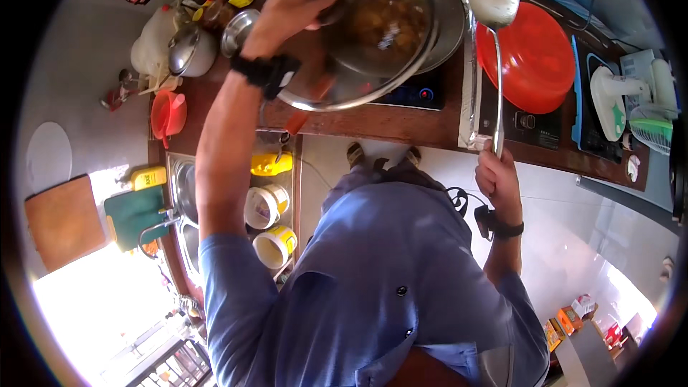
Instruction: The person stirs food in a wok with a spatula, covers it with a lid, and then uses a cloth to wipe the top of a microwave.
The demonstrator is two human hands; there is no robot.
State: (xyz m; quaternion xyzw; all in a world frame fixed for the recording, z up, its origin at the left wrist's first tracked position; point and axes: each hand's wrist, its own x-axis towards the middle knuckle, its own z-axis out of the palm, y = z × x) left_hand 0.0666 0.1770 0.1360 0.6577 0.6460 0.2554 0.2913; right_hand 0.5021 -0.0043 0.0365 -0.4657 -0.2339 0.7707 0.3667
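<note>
My left hand (290,11) grips the dark knob (329,5) of a large glass lid (376,98) with a steel rim. The lid is over a metal wok (451,27) and reaches past its near left side. Brown food (389,24) in the wok shows through the glass; whether the lid touches the wok I cannot tell. In my right hand (494,172) is the handle of a metal wok spatula (492,0). It points away from me, blade at the far end, to the right of the wok and partly in front of a red plastic basin (537,64).
Under the wok, an induction cooker (416,98) shows a red light. Left of it stand a steel bowl (236,32), a lidded pot (196,56) and a red plastic scoop (167,115). A sink (185,188) is further left. A green fan (650,126) lies on the right.
</note>
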